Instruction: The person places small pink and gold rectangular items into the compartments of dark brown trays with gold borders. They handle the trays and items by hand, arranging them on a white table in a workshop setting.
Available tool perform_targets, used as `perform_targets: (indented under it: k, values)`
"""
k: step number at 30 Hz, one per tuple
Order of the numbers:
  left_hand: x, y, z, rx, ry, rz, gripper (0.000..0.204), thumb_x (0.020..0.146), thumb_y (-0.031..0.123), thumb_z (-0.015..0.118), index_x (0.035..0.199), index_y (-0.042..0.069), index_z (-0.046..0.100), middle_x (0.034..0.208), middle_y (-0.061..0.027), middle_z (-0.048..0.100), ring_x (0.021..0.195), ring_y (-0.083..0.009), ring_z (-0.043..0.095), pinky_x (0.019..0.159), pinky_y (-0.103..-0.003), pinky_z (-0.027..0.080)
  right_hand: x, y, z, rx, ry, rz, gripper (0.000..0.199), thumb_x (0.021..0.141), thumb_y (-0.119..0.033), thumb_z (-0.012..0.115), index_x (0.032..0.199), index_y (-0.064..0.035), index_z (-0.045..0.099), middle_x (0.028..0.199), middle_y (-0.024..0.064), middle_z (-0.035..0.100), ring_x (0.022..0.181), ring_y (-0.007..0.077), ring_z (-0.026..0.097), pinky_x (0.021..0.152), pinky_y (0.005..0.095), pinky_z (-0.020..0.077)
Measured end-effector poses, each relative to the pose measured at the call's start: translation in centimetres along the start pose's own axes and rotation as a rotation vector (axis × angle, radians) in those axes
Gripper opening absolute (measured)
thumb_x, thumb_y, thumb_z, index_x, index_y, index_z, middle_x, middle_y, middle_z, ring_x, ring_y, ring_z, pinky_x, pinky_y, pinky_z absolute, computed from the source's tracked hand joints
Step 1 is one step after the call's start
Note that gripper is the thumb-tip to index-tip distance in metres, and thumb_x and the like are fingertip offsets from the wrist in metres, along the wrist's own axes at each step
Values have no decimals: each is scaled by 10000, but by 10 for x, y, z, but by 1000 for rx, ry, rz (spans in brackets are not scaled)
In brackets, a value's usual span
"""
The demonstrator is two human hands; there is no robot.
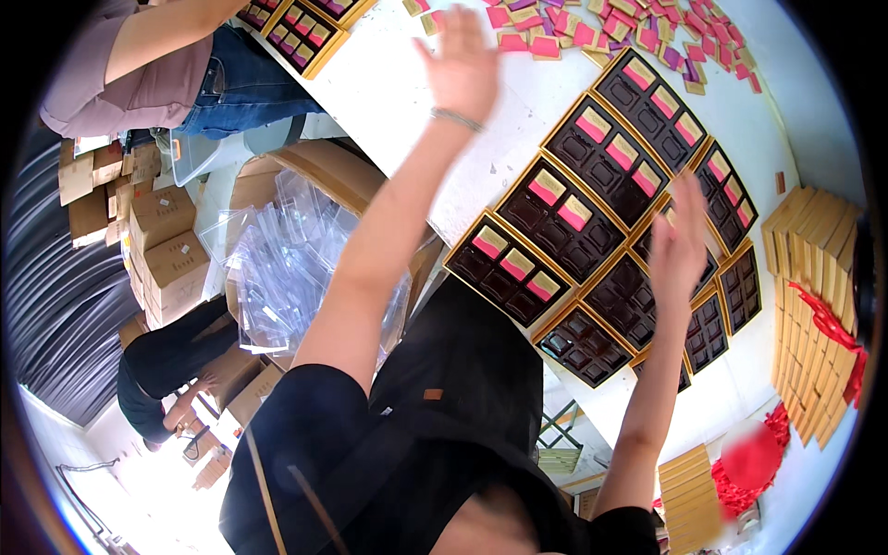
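Overhead, both of the person's arms stretch out across the white table (388, 83). Their left hand (460, 63), with a thin bracelet at the wrist, is spread flat with the fingers apart and holds nothing; it hovers near the scattered pile of small pink and tan packets (610, 28) at the table's far edge, its fingertips just beside the nearest ones. Their right hand (678, 242) is also open, fingers loosely apart, above the gold-rimmed dark trays (560, 217) that lie in rows side by side; whether it touches a tray is hard to tell, since the hand is somewhat blurred. Several trays carry pink-and-tan packets in a row of their compartments, while those nearer the body look bare. Stacks of tan lids (814, 305) sit to the right, with a red ribbon (828, 324) lying across them. To the left, off the table, a cardboard box holds clear plastic sheets (277, 268), and another person in a pink top (139, 83) stands beyond it.
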State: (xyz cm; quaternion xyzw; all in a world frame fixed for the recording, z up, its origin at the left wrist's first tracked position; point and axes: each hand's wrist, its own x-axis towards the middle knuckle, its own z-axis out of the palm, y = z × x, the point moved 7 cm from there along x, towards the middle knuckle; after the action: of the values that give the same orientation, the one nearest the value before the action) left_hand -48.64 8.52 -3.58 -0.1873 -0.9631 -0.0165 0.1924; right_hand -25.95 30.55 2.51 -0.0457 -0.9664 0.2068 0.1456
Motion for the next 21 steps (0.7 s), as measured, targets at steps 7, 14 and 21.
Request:
perform_targets:
  k: [7, 14, 21]
  values:
    - [-51, -37, 32, -202, -235, 158, 543, 946, 269, 554, 1452, 131, 412, 1534, -45, 368, 1425, -200, 325, 1109, -620, 253, 158, -100, 184, -126, -5, -354, 428, 871, -120, 609, 1265, 29, 535, 1333, 162, 546, 1256, 325, 502, 1054, 390, 404]
    - [-75, -74, -1, -640, 7, 7, 487, 838, 222, 704, 1293, 113, 567, 1389, -58, 545, 1300, -234, 499, 1082, -513, 345, 127, -142, 192, -202, -134, -405, 457, 723, -63, 657, 1167, 16, 582, 1029, 135, 591, 958, 271, 572, 839, 354, 501]
    - [-72, -53, -9, -390, 111, -37, 341, 779, 205, 755, 1089, 97, 662, 1275, -64, 619, 1172, -233, 591, 1024, -473, 393, 152, -120, 195, -115, -45, -299, 453, 796, -84, 657, 1204, 70, 536, 876, 152, 648, 790, 279, 656, 684, 343, 543]
